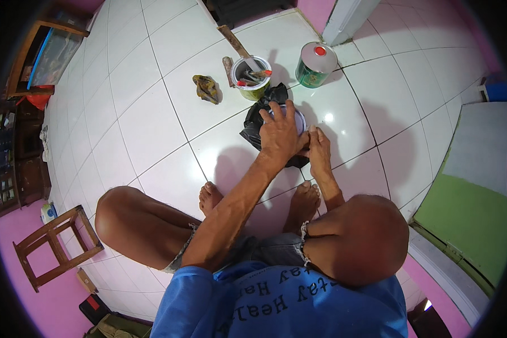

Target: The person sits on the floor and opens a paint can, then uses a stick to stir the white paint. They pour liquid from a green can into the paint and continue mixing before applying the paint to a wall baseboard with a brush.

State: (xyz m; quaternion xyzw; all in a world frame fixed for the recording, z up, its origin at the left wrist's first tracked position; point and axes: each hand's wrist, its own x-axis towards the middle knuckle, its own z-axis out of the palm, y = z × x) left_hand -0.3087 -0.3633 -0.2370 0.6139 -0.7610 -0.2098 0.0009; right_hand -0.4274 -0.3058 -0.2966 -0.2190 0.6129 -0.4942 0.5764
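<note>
Black plastic bag (253, 128): bunched around a round, pale-topped container (300, 117) on the white tile floor (141, 118), ahead of the bare feet (210, 197).
Left hand (280, 135): fingers spread wide over the container's top.
Right hand (320, 152): at the container's near right side, fingers extended, close to the left thumb; whether it pinches anything, I cannot tell.
White-rimmed tub (256, 93): just beyond the bag, holding a wooden-handled tool (232, 40) among others.
Green tin (308, 76): upright, farther right, red cap (320, 51) on top.
Crumpled wrapper (207, 89): left of the tub.
</note>
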